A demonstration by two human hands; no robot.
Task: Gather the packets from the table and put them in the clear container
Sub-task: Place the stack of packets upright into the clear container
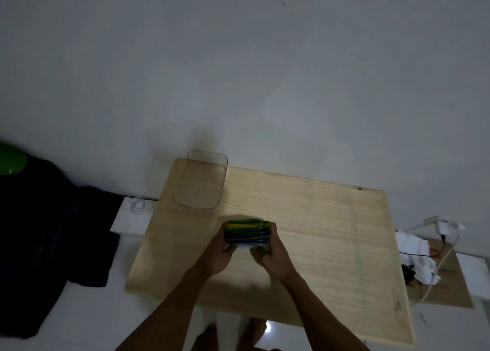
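hands: left hand (221, 252) and right hand (273, 258) both squeezed around one stack of packets (248, 231), green/yellow/blue edges showing | where: stack sits just below frame center, over the wooden table (318, 218) | clear container (200, 181): empty-looking, up at the table's far left corner, well apart from the stack

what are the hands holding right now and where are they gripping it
Both hands, left and right, hold one stack of green, yellow and blue packets upright on the wooden table, pressing it from its two opposite ends.
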